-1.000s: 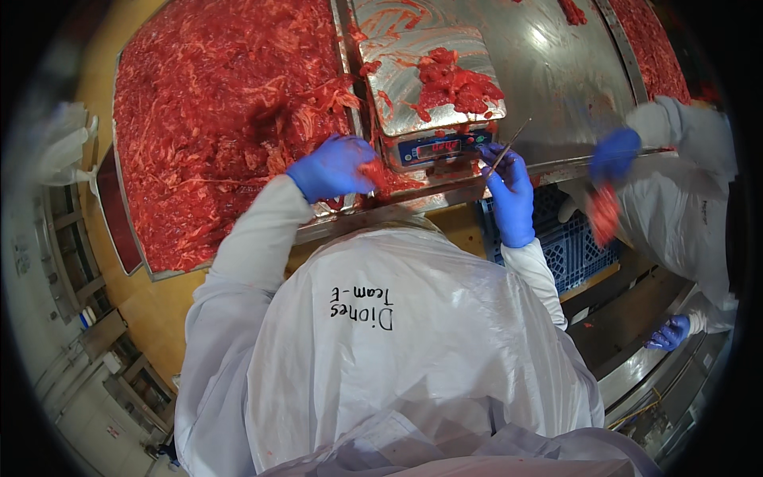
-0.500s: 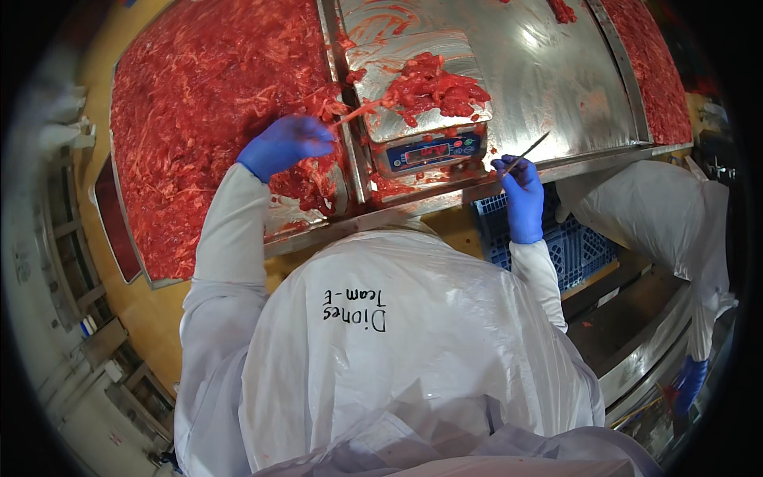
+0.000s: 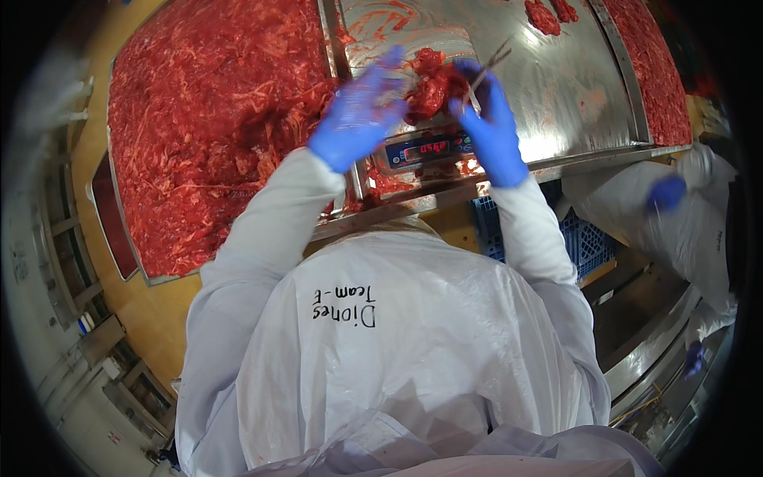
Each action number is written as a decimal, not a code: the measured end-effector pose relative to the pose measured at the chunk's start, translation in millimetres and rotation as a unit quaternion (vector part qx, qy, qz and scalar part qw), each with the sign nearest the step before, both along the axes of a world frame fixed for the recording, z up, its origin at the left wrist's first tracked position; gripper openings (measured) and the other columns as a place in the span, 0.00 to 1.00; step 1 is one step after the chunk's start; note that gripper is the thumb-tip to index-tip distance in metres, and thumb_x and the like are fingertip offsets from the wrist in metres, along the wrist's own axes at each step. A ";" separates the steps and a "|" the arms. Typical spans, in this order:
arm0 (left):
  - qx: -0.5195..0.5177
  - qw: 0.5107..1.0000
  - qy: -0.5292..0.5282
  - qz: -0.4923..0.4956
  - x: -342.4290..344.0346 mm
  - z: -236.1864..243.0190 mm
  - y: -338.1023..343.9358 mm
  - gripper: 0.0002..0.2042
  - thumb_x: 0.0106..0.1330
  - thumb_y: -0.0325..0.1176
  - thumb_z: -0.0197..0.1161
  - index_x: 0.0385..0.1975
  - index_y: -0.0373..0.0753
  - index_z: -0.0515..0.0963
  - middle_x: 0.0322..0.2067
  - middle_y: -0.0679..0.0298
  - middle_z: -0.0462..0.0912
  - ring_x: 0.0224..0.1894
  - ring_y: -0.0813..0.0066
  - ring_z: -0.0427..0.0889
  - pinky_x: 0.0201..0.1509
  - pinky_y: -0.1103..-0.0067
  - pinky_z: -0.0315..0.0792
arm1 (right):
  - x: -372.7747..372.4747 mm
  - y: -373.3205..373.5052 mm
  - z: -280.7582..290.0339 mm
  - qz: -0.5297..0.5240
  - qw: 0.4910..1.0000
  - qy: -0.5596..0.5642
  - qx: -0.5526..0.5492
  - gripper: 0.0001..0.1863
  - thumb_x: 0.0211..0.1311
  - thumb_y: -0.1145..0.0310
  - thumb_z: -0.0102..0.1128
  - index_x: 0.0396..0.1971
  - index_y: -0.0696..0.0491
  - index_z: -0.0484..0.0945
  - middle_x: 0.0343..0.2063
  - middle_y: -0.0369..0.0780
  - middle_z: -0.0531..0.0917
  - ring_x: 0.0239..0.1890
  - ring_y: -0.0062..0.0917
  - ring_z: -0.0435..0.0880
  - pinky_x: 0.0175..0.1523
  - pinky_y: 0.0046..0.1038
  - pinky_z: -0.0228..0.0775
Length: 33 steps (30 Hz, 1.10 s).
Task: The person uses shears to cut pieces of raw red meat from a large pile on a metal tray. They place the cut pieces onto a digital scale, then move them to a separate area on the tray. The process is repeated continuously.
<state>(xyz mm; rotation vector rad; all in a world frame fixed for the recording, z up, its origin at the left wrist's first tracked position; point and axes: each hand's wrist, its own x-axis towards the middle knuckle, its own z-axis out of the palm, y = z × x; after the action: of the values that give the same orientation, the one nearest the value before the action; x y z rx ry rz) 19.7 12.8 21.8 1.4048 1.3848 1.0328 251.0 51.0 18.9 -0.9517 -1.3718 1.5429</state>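
Both my hands wear blue gloves and are over the scale (image 3: pixel 421 151), on either side of a clump of red raw meat (image 3: pixel 431 89) on its metal plate. Smeared by motion, my left hand (image 3: pixel 358 115) has its fingers stretched out and apart at the clump's left; I see nothing held in it. At the clump's right, my right hand (image 3: pixel 494 131) is closed round a slim metal tool (image 3: pixel 494 65) that points up and away. Blur hides the tool's exact kind. The right fingertips are at the meat's edge, partly hidden.
A wide tray of red meat trimmings (image 3: pixel 214 103) fills the left. Small meat pieces (image 3: pixel 543 17) lie on the steel table (image 3: pixel 568 95) at the far right, with more meat (image 3: pixel 648 71) beyond a divider. Blue crates (image 3: pixel 586 242) are below; a co-worker's gloved hand (image 3: pixel 666 193) is at right.
Both hands have come in to the meat on the scale, the left from over the tray, the right up from the front edge with the tool. A meat piece now lies at the far right.
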 end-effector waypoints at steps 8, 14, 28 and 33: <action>0.126 0.905 0.406 0.000 -16.9 -11.9 -22.3 0.11 0.62 0.27 0.68 0.44 0.37 0.82 0.44 0.55 0.80 0.50 0.56 0.81 0.57 0.66 0.77 | 27.2 -66.2 -33.4 0.307 0.917 -0.052 -0.248 0.21 0.72 0.64 0.65 0.59 0.57 0.77 0.48 0.38 0.85 0.53 0.22 0.83 0.62 0.28 0.73; 0.104 0.923 0.364 -0.068 -73.9 -76.6 -84.4 0.08 0.59 0.24 0.64 0.38 0.39 0.80 0.36 0.57 0.79 0.40 0.54 0.82 0.46 0.63 0.78 | -27.9 -45.4 -47.6 0.213 0.927 0.048 -0.306 0.17 0.73 0.65 0.62 0.54 0.60 0.81 0.39 0.40 0.87 0.41 0.22 0.87 0.53 0.27 0.79; -0.017 0.932 0.317 0.174 -129.3 -30.0 -77.7 0.09 0.71 0.33 0.67 0.37 0.33 0.81 0.36 0.63 0.77 0.38 0.72 0.80 0.44 0.73 0.75 | 119.8 -42.2 -42.9 0.251 0.924 -0.003 -0.288 0.21 0.66 0.73 0.67 0.59 0.60 0.80 0.46 0.43 0.88 0.46 0.29 0.89 0.57 0.33 0.81; 0.205 0.916 0.342 -0.046 0.9 -4.8 -23.6 0.06 0.65 0.33 0.69 0.37 0.39 0.83 0.39 0.61 0.81 0.40 0.60 0.82 0.45 0.66 0.77 | 52.6 -39.9 -21.7 0.211 0.939 0.020 -0.272 0.22 0.66 0.68 0.69 0.57 0.60 0.80 0.41 0.39 0.88 0.44 0.24 0.87 0.55 0.28 0.79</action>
<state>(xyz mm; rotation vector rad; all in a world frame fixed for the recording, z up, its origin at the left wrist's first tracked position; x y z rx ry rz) 20.6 -10.8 17.0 2.2749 1.6135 0.8246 303.6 11.2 -2.8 -0.9736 -1.1847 2.3356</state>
